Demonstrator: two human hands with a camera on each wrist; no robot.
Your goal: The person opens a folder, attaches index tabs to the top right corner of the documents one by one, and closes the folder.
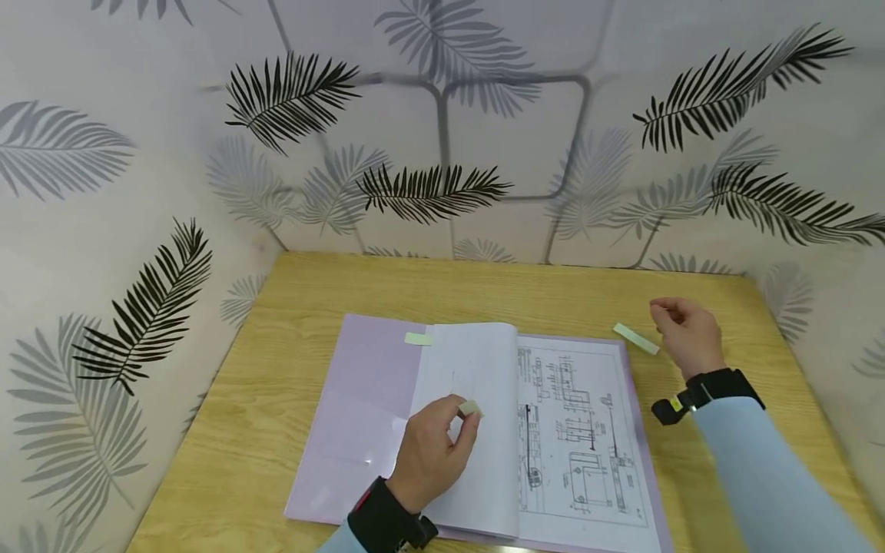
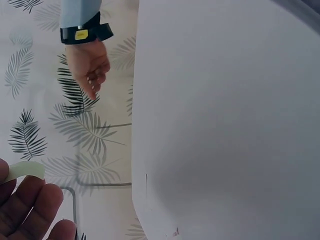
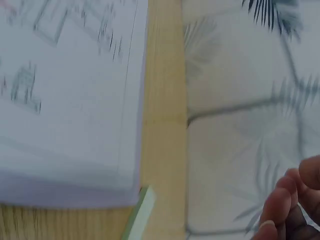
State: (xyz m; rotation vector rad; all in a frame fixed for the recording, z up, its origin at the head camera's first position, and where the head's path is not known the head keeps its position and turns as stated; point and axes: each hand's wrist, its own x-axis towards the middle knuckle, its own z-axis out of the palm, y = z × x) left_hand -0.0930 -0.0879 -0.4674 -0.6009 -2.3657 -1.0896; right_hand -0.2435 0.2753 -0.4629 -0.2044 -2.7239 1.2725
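Note:
My left hand (image 1: 434,455) pinches a small pale green sticky note (image 1: 471,408) between thumb and fingertips, over the white left-hand page (image 1: 477,361). In the left wrist view this sticky note (image 2: 26,170) curves out from the fingers. Another green sticky tab (image 1: 418,339) sits at the top left edge of that page, reaching onto the lilac folder cover (image 1: 366,384). A narrow pad of green sticky notes (image 1: 636,339) lies beyond the folder's upper right corner. Just right of this pad, my right hand (image 1: 691,338) hovers with loosely curled fingers and nothing visible in them.
The folder lies open on a wooden table (image 1: 235,430). Its right side shows a sheet with technical line drawings (image 1: 584,438). A wall with leaf-patterned covering (image 1: 498,138) rises behind the table and along its left and right sides.

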